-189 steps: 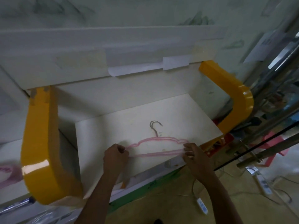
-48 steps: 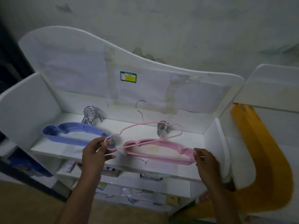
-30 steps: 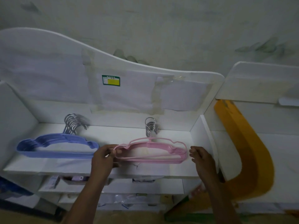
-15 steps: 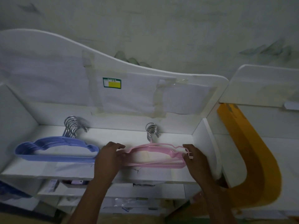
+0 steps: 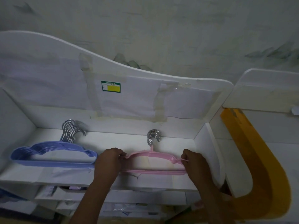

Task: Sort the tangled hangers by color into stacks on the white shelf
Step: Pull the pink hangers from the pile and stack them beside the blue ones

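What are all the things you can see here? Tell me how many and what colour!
Stack of pink plastic hangers with metal hooks: one stack, exact number unclear, pink, right part of the shelf.
Stack of blue plastic hangers with metal hooks: one stack, exact number unclear, blue, left part of the shelf.
White wooden shelf with a wavy back panel: one, white, against the wall.
Green and yellow sticker label: one, on the shelf's back panel.
Yellow curved furniture frame: one, yellow, right of the shelf.
Left hand: one, fingers pinching the pink stack's left end.
Right hand: one, fingers pinching the pink stack's right end.
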`<control>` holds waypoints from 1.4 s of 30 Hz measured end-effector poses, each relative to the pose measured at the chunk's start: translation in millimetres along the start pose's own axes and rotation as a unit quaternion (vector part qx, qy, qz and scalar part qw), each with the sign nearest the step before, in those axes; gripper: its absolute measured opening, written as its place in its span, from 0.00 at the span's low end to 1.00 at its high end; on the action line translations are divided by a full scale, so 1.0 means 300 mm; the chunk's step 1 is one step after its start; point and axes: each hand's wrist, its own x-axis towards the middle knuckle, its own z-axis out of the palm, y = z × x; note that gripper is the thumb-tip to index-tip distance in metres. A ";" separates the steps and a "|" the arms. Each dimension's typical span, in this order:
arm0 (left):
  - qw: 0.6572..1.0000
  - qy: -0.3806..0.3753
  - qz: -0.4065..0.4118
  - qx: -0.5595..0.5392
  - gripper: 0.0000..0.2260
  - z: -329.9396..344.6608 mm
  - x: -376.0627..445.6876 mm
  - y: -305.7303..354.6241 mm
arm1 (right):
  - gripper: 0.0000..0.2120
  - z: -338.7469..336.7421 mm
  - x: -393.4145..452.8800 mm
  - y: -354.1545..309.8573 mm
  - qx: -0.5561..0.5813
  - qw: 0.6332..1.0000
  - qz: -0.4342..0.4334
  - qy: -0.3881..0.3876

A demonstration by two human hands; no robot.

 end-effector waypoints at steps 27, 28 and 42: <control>0.985 -0.124 0.068 0.095 0.11 0.076 0.107 0.046 | 0.05 0.075 0.115 -0.111 -0.057 0.988 -0.045 -0.135; 0.985 -0.122 0.067 0.100 0.11 0.084 0.112 0.045 | 0.05 0.077 0.125 -0.117 -0.065 0.989 -0.043 -0.127; 0.965 -0.163 0.112 0.171 0.07 0.120 0.164 0.128 | 0.07 0.108 0.179 -0.191 -0.102 0.979 -0.073 -0.161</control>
